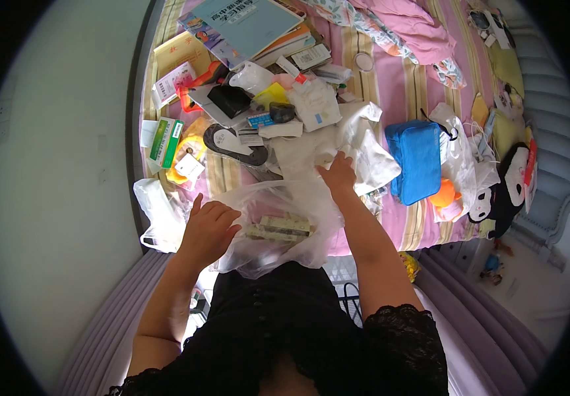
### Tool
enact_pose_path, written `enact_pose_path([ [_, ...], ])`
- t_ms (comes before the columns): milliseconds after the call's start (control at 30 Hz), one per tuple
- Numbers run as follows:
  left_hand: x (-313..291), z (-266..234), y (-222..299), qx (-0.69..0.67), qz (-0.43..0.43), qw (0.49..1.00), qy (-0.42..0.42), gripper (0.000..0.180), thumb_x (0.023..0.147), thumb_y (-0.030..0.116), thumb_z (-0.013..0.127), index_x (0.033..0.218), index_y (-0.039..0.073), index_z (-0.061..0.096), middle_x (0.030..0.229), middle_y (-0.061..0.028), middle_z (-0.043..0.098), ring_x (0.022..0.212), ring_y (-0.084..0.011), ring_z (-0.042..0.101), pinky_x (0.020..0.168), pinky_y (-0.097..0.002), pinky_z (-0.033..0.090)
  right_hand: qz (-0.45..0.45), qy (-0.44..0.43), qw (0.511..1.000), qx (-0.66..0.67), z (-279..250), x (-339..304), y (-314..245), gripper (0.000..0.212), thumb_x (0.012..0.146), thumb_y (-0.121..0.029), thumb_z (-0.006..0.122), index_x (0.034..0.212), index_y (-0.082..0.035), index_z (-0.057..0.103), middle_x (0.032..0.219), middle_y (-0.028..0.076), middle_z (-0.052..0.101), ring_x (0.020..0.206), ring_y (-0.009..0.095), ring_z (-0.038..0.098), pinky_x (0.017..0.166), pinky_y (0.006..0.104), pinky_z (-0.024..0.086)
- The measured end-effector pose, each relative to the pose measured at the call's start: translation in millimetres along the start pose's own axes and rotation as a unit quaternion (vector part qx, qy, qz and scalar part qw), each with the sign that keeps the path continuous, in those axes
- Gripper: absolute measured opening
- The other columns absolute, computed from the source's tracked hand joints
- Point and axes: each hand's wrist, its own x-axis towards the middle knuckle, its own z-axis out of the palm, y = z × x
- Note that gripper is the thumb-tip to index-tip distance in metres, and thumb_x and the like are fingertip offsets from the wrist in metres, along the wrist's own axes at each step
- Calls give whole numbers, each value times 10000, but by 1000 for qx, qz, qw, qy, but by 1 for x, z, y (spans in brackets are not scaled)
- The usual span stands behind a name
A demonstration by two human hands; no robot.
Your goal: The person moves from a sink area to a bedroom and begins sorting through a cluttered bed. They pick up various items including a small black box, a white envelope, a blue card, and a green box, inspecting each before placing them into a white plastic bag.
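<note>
We see a sorting scene at what we judge to be an early stage: one pale, box-like packet (284, 228) lies inside the translucent plastic bag (255, 263), while most of the goods remain loose on the striped bed (396, 86). Outside the bag, we find the books (249, 30), the green box (166, 142), the dark insoles (252, 156) and the blue case (413, 162) (this last standing apart, to the right of the heap). The bag rests at the bed's near edge, against the wearer's front, its mouth spread toward the heap. The left hand (212, 228) is at the bag's left side, back upward, fingers loosely parted and the wrist bent inward; we see nothing in its grasp. The right arm reaches nearly straight past the bag's right side, and the right hand (338, 173) lies over the white cloth-like item (371, 162), fingers forward and thumb to the left; we cannot tell whether they pinch it or merely touch.
</note>
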Motion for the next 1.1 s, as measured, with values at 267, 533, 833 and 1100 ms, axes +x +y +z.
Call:
enact_pose_path([
  [267, -3, 8, -4, -35, 35, 997, 63, 226, 727, 117, 693, 937, 72, 625, 966, -74, 619, 1012, -287, 543, 918, -448, 393, 15, 55, 985, 165, -27, -66, 111, 300, 740, -126, 539, 1036, -98, 581, 825, 170, 656, 790, 350, 635, 711, 444, 488],
  [533, -7, 2, 2, -3, 41, 996, 74, 251, 722, 75, 697, 963, 58, 630, 1022, -95, 609, 1077, -327, 512, 920, -423, 409, 262, 39, 921, 285, 61, -89, 174, 339, 738, -166, 601, 1051, -36, 608, 858, 161, 659, 782, 283, 648, 745, 392, 510],
  [833, -28, 7, 12, 10, 8, 990, 144, 290, 745, 91, 696, 1023, 62, 619, 1288, -166, 480, 1186, -377, 439, 998, -467, 360, 154, 31, 973, 167, 55, -77, 192, 463, 776, -242, 633, 1184, -30, 572, 1084, 218, 627, 869, 301, 643, 795, 357, 496],
  [1100, -37, 3, 14, -4, -64, 985, 159, 507, 738, 125, 714, 1204, 60, 527, 1327, -194, 431, 1187, -377, 437, 987, -449, 373, -206, 293, 884, 301, -78, -63, 37, 397, 788, -104, 668, 1167, -41, 565, 1138, 157, 563, 926, 255, 592, 821, 328, 472],
])
